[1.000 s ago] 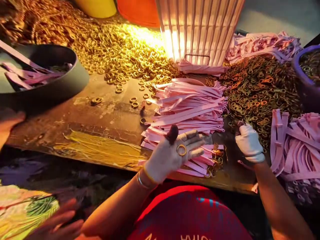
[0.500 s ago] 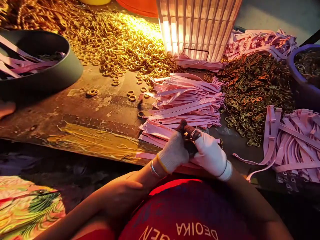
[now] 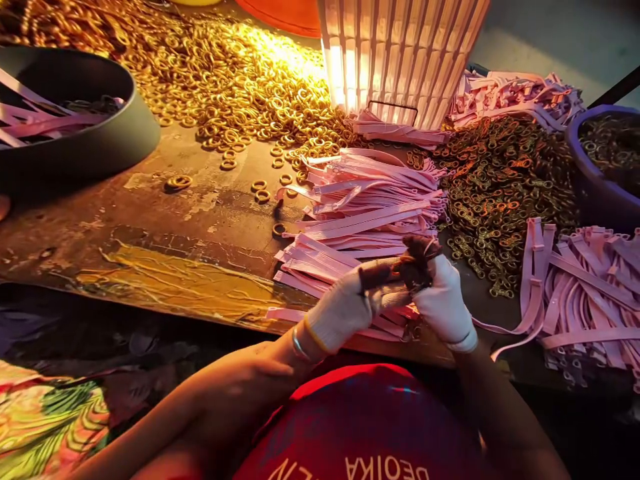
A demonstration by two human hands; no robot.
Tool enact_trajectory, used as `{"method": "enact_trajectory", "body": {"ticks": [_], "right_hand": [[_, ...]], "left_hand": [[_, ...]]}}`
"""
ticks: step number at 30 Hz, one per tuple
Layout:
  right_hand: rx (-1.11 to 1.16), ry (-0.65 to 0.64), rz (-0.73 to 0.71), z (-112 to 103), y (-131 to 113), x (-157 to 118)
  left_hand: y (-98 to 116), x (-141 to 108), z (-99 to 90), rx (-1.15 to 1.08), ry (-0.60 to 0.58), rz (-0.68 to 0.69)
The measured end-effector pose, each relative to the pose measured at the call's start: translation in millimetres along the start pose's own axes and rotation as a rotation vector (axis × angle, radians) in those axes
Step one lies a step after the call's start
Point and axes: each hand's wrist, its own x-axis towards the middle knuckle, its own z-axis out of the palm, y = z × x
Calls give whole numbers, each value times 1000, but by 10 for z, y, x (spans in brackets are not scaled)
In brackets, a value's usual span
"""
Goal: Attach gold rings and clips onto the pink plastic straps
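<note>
My left hand [image 3: 350,300], in a white glove with dark fingertips, reaches right until its fingers meet those of my right hand [image 3: 440,293], gloved the same way. The fingers of both are bent together above the table's front edge. Whatever lies between the dark fingertips is too small and dark to tell. Just behind and under the hands spreads a pile of pink straps [image 3: 370,200]. One more pink strap [image 3: 287,313] lies at the table edge, left of my left hand.
Gold rings [image 3: 240,93] cover the back left of the table [image 3: 115,213]. A dark basin [image 3: 115,140] holds straps at left. Metal clasps [image 3: 505,193], more straps [image 3: 595,293] and a purple tub [image 3: 600,180] are at right. A ribbed pale panel [image 3: 400,60] stands behind.
Both hands have shifted to the right and slightly up. My left fingers have stretched out toward my right hand, and more straps show beneath them.
</note>
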Motion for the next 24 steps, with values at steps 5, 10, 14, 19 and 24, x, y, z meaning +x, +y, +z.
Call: {"method": "enact_trajectory", "body": {"ticks": [5, 10, 14, 19, 24], "right_hand": [[114, 225, 78, 134, 50, -87], [183, 228, 239, 141, -11, -225], [-81, 216, 327, 54, 81, -314], [-474, 24, 38, 71, 275, -359], [-635, -88, -105, -16, 367, -279]], "left_hand": [[-167, 9, 54, 102, 183, 225], [-186, -38, 89, 243, 204, 315], [-130, -51, -5, 477, 89, 264], [-20, -69, -169, 1077, 92, 376], [112, 23, -163, 1467, 18, 399]]}}
